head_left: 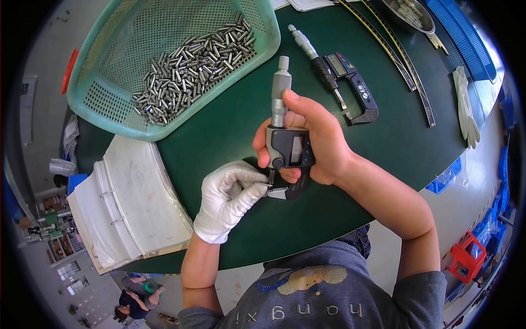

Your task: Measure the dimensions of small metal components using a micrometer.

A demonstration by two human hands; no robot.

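Observation:
My right hand [329, 140], bare, is closed round a digital micrometer [282, 90], its thumb on the grey thimble. The micrometer stands with its thimble pointing away from me and its jaws near my left hand [223, 204]. That hand wears a white glove and pinches a small metal pin [270, 179] at the jaws; fingertips partly hide it, so I cannot tell whether both jaws touch it. Beyond my right hand, a second digital micrometer [338, 64] lies on the green table [219, 131]. Many similar metal pins [197, 68] lie heaped in a green basket [158, 133].
An open ring binder [145, 200] lies at the left. On the far right are dark strips [402, 68], a metal bowl [430, 24], a blue basket [466, 41] and a white glove [464, 107]. A red stool [466, 256] stands off the table; another person [136, 301] is at lower left.

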